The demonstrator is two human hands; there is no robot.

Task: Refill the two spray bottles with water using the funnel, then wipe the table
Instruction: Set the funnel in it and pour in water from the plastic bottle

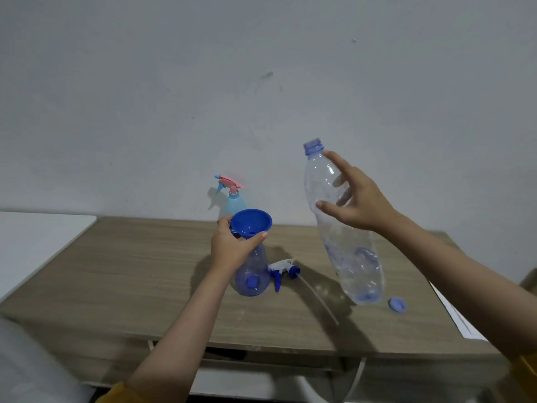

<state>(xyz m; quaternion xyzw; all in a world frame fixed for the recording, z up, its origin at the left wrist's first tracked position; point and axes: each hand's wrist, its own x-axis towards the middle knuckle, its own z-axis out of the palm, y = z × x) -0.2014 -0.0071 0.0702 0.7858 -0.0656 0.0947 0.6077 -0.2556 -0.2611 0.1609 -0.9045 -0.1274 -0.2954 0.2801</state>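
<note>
Left hand (232, 245) curled around the neck of a clear blue spray bottle (252, 271), thumb and fingers closed just under a blue funnel (252, 222). Funnel seated upright in the mouth of this bottle, wide rim on top, round and bright blue. Bottle standing on the wooden table (122, 271), near the middle, its body transparent with a blue tint, rounded and wide at the base. No spray head on it.

White and blue spray head (283, 270) lying on its side on the table, just right of the bottle, with a thin tube running toward the near edge.

Right hand (357, 199) on a big clear water bottle (345, 228), fingers spread and only partly bent, thumb in front, other fingers seen through the plastic behind it. Cannot tell how firm this hold is. Water bottle tilted, open mouth up and to the left, blue base close to the table on the right; looking almost empty. Blue cap (397, 304) lying on the table just right of its base.

Light blue spray bottle (236, 203) with pink and blue head standing far, against the wall, behind the funnel.
</note>
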